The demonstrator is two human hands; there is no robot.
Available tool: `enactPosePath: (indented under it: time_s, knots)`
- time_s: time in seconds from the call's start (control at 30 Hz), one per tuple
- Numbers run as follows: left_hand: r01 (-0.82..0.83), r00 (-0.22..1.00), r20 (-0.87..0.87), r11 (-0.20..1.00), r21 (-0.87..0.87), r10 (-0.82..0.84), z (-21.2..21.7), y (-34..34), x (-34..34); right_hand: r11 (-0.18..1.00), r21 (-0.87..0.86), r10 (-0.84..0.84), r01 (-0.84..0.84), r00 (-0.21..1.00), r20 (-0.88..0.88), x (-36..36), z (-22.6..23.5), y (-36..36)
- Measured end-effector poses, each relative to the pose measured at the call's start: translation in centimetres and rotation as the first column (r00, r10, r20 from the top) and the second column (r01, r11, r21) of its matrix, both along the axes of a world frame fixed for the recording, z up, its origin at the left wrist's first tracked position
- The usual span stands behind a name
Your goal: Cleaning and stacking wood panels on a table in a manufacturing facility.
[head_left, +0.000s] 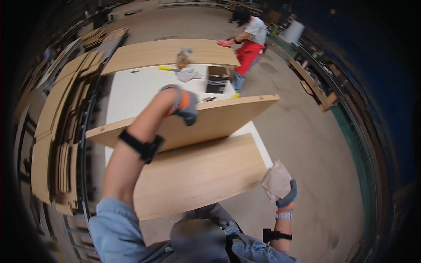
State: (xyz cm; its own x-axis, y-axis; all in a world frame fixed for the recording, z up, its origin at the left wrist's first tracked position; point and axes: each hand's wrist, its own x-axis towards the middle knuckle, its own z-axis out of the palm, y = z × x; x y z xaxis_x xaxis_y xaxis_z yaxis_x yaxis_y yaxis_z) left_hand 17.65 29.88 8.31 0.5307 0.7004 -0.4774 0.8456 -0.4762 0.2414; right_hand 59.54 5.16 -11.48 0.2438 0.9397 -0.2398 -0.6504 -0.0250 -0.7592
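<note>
A wide wooden board [219, 118] stands tilted on its long edge across the worktable. My left hand [186, 106], in a grey and orange glove, is hooked over the board's upper edge with the fingers bent down its near face. In front of it another wooden board [201, 173] lies flat, jutting over the near edge of the white tabletop [261, 142]. At the right, beside that board's corner, my gloved right hand [287, 197] grips a folded beige cloth [277, 181]. Whether the cloth touches the board, I cannot tell.
Past the tilted board are an open cardboard box [217, 79], a crumpled rag [189, 75], a bottle [182, 58] and a yellow-handled tool [166, 68]. A co-worker [250, 46] in a red apron touches a far board [162, 52]. Stacked panels [61, 118] line the left.
</note>
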Motion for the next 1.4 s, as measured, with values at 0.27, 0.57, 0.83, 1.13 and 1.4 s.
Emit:
enactPosePath:
  time_s: [0.27,0.57,0.83,1.13,1.4]
  knots:
    - [-0.42,0.902,0.077,0.905,-0.061,0.424,4.1,-4.8,-0.1,0.955,0.274,0.067,-0.115,0.982,0.177,-2.9,5.7,19.6]
    - [-0.575,0.652,0.312,0.184,0.797,0.691,1.3,-15.8,-14.1,0.98,-0.025,0.192,-0.199,0.896,0.399,-10.8,7.7,29.6]
    - [-0.805,-0.363,0.83,0.306,-0.508,0.425,-19.5,-18.1,-29.6,0.973,0.225,-0.012,-0.053,0.96,0.279,-11.6,4.2,31.3]
    - [-0.89,-0.427,0.904,0.179,-0.42,0.002,-16.9,-11.4,-19.9,0.976,0.212,-0.068,0.045,0.993,0.1,-11.7,3.5,34.8]
    - [-0.955,0.014,0.945,0.284,-0.084,0.327,-13.6,-18.2,-23.9,0.889,0.446,-0.331,0.108,0.824,0.46,-8.1,10.7,31.4]
